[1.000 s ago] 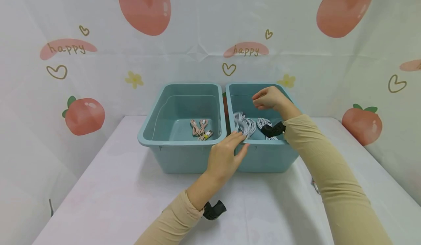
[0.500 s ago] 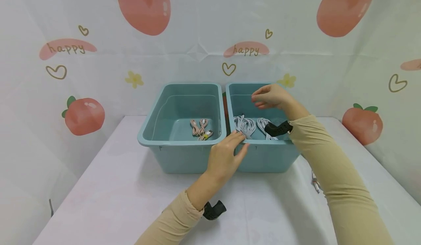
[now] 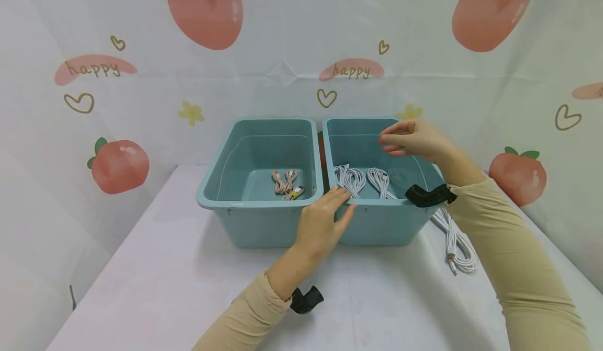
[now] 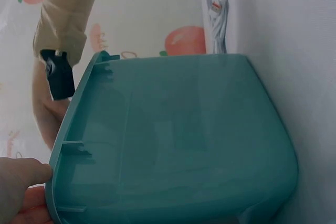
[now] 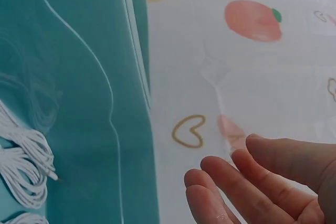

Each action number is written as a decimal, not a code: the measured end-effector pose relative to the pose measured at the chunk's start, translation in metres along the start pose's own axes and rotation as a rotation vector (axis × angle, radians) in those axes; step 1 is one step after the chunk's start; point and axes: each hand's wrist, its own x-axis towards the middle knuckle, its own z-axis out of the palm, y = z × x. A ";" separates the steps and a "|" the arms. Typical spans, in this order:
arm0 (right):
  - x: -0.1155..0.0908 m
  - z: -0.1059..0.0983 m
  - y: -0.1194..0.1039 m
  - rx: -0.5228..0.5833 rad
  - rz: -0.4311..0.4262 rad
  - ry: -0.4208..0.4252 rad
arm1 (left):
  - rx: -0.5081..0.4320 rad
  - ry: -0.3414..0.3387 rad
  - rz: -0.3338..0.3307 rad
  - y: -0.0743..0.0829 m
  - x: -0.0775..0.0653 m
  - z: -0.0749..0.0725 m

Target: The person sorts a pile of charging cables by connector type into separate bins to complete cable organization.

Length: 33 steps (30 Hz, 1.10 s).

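Observation:
Two teal plastic bins stand side by side in the head view. My left hand (image 3: 321, 223) holds the front rim of the right bin (image 3: 377, 225), fingers over the edge and thumb in front. Inside that bin lie bundled white cables (image 3: 350, 179), with another white coil (image 3: 379, 181) beside them. My right hand (image 3: 416, 140) hovers over the bin's right side, holding nothing, its fingers loosely bent and apart in the right wrist view. The left bin (image 3: 264, 204) holds small pinkish cables (image 3: 285, 181), one with a yellow part.
A white cable bundle (image 3: 456, 244) lies on the table right of the bins, partly behind the right sleeve. A patterned cloth (image 3: 282, 37) hangs behind the bins. Black wrist mounts (image 3: 306, 301) stick out beneath both forearms.
My right hand has moved right, away from the bin's middle, uncovering more of the coils and the table cable. A blurred, moving white bundle has settled in the right bin. My left hand stays put.

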 end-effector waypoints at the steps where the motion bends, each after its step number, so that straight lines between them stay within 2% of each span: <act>1: -0.003 -0.002 0.002 0.006 -0.001 0.004 | -0.001 -0.001 -0.001 0.000 0.000 0.000; 12: -0.043 -0.026 0.036 0.086 -0.023 0.034 | -0.014 -0.012 -0.011 -0.001 -0.001 0.000; 15: -0.056 -0.032 0.050 0.107 -0.034 0.069 | -0.012 -0.012 -0.012 -0.001 -0.001 -0.001; 18: -0.069 -0.038 0.065 0.198 -0.057 0.098 | -0.002 -0.009 -0.007 -0.002 -0.001 0.000; 21: -0.081 -0.043 0.083 0.374 -0.111 0.113 | 0.004 -0.006 -0.004 -0.002 -0.002 0.000; 25: -0.093 -0.047 0.105 0.518 -0.169 0.122 | -0.003 -0.002 -0.007 -0.003 -0.002 0.002; 29: -0.104 -0.048 0.126 0.511 -0.164 0.139 | -0.011 -0.003 -0.005 -0.003 -0.002 0.002; 33: -0.112 -0.046 0.144 0.479 -0.113 0.147 | -0.018 -0.006 -0.005 -0.002 -0.002 0.001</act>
